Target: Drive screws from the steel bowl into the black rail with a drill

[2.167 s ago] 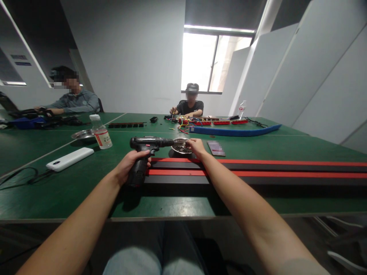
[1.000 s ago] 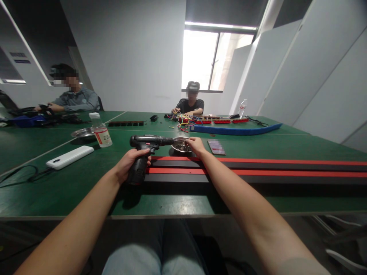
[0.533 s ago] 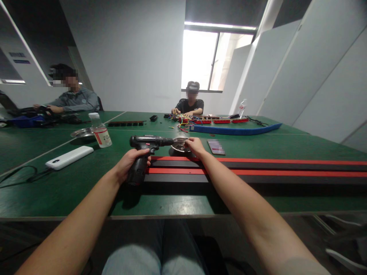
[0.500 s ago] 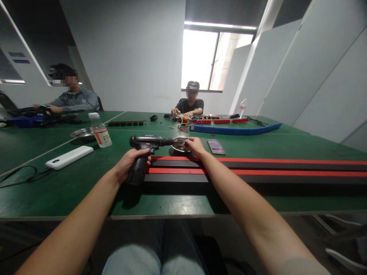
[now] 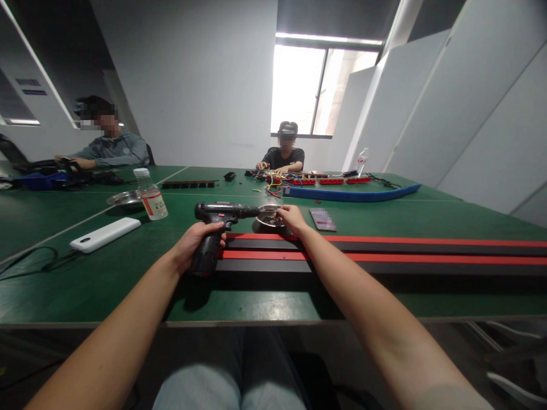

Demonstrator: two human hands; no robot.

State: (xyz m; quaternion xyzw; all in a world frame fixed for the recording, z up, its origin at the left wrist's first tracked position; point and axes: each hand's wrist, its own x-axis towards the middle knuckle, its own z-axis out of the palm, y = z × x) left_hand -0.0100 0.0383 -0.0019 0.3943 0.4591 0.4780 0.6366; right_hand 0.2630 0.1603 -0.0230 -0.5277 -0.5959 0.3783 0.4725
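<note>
While the left hand [image 5: 194, 242] grasps a black plastic pistol-shaped drill [image 5: 214, 212], its long axis runs rightward to the right hand [image 5: 293, 220], whose grip I cannot tell, at a round silver metal bowl [image 5: 266, 226].

Left hand [image 5: 194, 245] is in a pretty snug wrap, thumb [image 5: 212, 228] stretched out to the right with the curled fingertips [image 5: 223, 240] peeking round just below it, and the bare left forearm [image 5: 113, 324] trails from behind those fingers to the lower left. Right hand [image 5: 292, 218] is kinda pinchy, bunched fingers aimed left, further forward and off to the right of the left-hand ones, tips too small to make out properly. Right wrist [image 5: 304, 229] sits just behind those fingers, with the right forearm [image 5: 359, 290] angling back to the lower right.
</note>
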